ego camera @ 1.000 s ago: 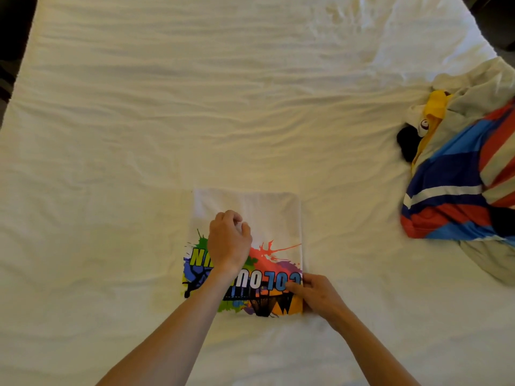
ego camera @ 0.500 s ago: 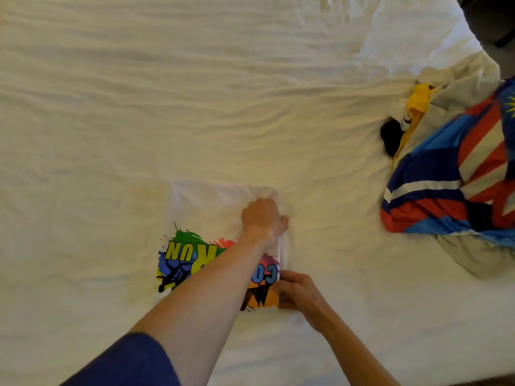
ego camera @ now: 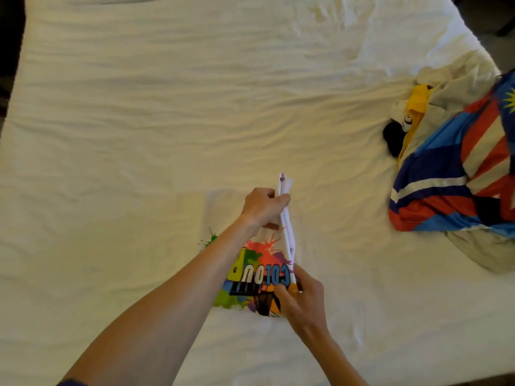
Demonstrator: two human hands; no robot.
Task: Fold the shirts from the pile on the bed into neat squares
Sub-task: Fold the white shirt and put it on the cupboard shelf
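A folded white shirt [ego camera: 259, 271] with a bright paint-splash print lies near the front of the bed. Its right edge is raised off the sheet, standing almost on end. My left hand [ego camera: 264, 207] grips that raised edge near its far corner. My right hand [ego camera: 302, 298] pinches the same edge at the near corner. My left forearm crosses over the shirt's left part and hides it. A pile of unfolded shirts [ego camera: 457, 174] sits at the bed's right side, with a blue, red and white striped one on top.
The white, wrinkled bed sheet [ego camera: 167, 121] fills most of the view. The bed's right edge runs just past the pile, and dark floor shows at the top right and far left.
My left hand moved from the shirt's middle to its right edge and took hold. Both hands have lifted that edge up from the bed. The camera shifted, so the shirt sits further right in view.
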